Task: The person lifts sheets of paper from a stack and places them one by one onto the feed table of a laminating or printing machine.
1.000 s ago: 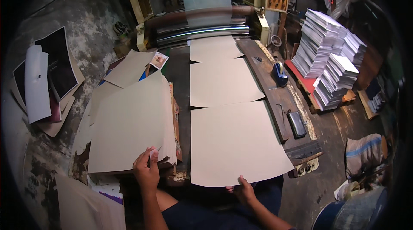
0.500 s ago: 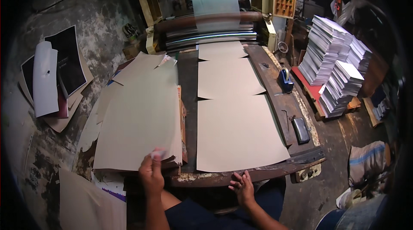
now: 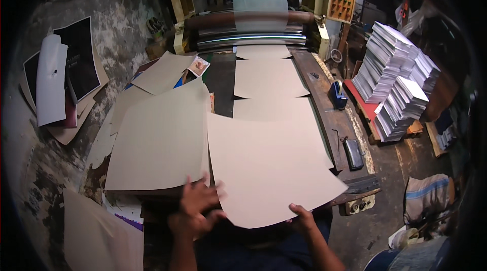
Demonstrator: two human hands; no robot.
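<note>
Your right hand point(image 3: 305, 219) is closed on the near edge of a beige sheet point(image 3: 276, 167), thumb on top, the fingers largely hidden beneath. Your left hand point(image 3: 199, 203), blurred, is open with fingers spread beside the sheet's left edge; whether the fingertips touch it cannot be told. The sheet lies askew, its near edge curving over your lap and its far part overlapping a row of similar sheets point(image 3: 270, 77) on the dark surface point(image 3: 220, 86). This row runs up to the machine's rollers point(image 3: 251, 40). Left of the row is a stack of beige sheets point(image 3: 157, 141); to its right are a blue tape dispenser point(image 3: 337, 95) and a black case point(image 3: 354, 154).
</note>
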